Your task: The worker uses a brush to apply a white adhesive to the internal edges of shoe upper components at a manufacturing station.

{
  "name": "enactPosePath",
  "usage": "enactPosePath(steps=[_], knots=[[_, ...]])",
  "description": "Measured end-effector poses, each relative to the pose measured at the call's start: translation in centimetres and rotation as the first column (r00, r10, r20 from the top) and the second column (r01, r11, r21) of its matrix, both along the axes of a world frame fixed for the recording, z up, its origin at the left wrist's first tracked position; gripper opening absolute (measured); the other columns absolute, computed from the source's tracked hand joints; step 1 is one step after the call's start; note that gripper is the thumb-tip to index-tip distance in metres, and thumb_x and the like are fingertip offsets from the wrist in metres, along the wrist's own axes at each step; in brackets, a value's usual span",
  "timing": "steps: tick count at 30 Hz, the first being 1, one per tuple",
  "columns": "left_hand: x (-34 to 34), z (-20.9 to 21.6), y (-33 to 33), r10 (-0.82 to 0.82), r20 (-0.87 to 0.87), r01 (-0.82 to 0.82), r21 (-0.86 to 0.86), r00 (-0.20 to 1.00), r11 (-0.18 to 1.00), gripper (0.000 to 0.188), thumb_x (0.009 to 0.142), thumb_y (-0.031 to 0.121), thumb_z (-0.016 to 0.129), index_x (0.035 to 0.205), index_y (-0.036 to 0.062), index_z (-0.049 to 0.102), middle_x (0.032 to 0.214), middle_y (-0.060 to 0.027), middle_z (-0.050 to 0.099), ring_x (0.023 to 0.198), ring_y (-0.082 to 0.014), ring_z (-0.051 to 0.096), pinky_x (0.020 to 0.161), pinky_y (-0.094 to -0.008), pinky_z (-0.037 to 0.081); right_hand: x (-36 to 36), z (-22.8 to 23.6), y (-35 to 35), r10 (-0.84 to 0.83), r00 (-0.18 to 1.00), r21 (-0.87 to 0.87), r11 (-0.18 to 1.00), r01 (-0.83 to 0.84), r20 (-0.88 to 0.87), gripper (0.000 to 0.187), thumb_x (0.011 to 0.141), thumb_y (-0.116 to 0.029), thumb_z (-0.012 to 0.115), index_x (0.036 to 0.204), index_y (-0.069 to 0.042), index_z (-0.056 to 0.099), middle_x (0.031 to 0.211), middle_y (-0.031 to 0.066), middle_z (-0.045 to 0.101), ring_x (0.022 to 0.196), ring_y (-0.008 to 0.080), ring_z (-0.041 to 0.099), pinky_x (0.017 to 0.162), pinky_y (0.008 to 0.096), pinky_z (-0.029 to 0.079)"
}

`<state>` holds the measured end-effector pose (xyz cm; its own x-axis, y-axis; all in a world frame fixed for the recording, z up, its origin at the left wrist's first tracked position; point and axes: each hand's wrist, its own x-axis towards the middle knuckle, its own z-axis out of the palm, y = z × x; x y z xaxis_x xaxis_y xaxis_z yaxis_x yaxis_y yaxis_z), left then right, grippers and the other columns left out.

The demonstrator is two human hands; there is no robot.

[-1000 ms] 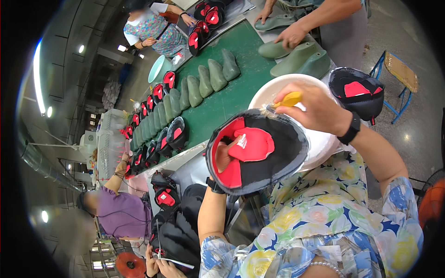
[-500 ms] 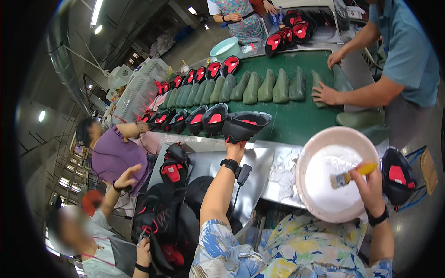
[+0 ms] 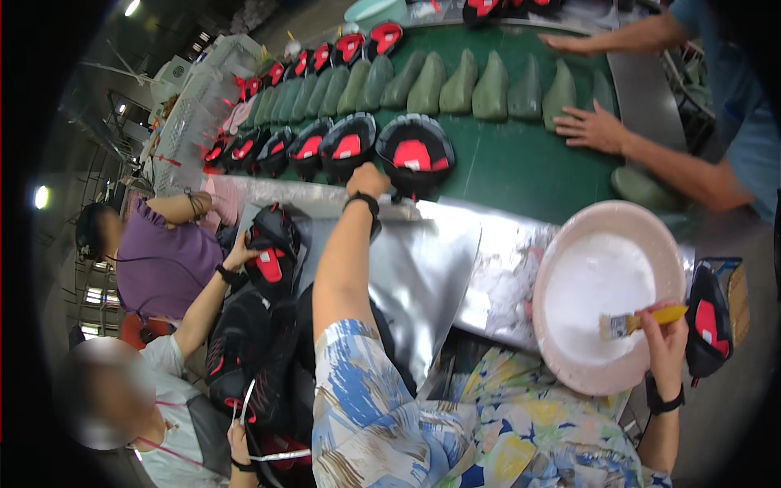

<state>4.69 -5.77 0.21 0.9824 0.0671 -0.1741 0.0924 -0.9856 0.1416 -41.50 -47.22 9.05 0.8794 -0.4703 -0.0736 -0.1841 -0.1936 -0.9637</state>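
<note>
My right hand (image 3: 669, 346) is closed around the yellow handle of a flat paintbrush (image 3: 630, 324). The brush's bristles are over the white liquid in a pale pink basin (image 3: 547, 325). With my left arm stretched forward, my left hand (image 3: 368, 180) is at the near edge of the green work surface (image 3: 508, 175). It is close to the left side of a black shoe upper (image 3: 416, 154) with a red insole, which stands there opening up. Its fingers point away and are mostly hidden, so whether it touches the upper is unclear.
Green shoe lasts (image 3: 490, 89) stand in a row, with more black uppers (image 3: 347, 145) before and behind them. Opposite, a co-worker's hand (image 3: 598, 130) is near the lasts. At left, another person handles black shoes (image 3: 244, 342). One upper (image 3: 709, 321) is right of the basin.
The upper that my left hand held up now stands on the green surface at the end of the near row. My left hand is beside it. The brush remains over the basin.
</note>
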Motion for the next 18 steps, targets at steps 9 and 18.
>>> enactPosePath(steps=[9,18], knots=[[-4.2,0.2,1.7,-0.263,0.016,0.256,0.179,0.965,0.95,0.054,0.083,0.026,0.071,0.129,0.0,0.063,0.127,-0.0169,0.066,0.123,-0.0302,0.059,0.105,-0.0351,0.043,1.2,0.9,1.8,0.259,0.96,-0.006,0.966,-0.26,0.104,0.014,0.095,-0.003,0.063,0.107,0.0,0.056,0.102,0.0078,0.063,0.098,0.016,0.063,0.088,0.029,0.049],[-21.5,18.7,3.8,-0.601,-0.673,0.597,-0.288,0.431,0.749,0.095,0.073,0.041,0.085,0.148,0.0035,0.04,0.145,-0.0212,0.05,0.134,-0.03,0.047,0.111,-0.0381,0.038,-0.7,-0.9,0.8,0.277,0.948,0.052,0.956,-0.288,0.156,0.013,0.096,-0.008,0.063,0.106,-0.001,0.057,0.104,0.0058,0.06,0.098,0.0132,0.06,0.087,0.0271,0.048]])
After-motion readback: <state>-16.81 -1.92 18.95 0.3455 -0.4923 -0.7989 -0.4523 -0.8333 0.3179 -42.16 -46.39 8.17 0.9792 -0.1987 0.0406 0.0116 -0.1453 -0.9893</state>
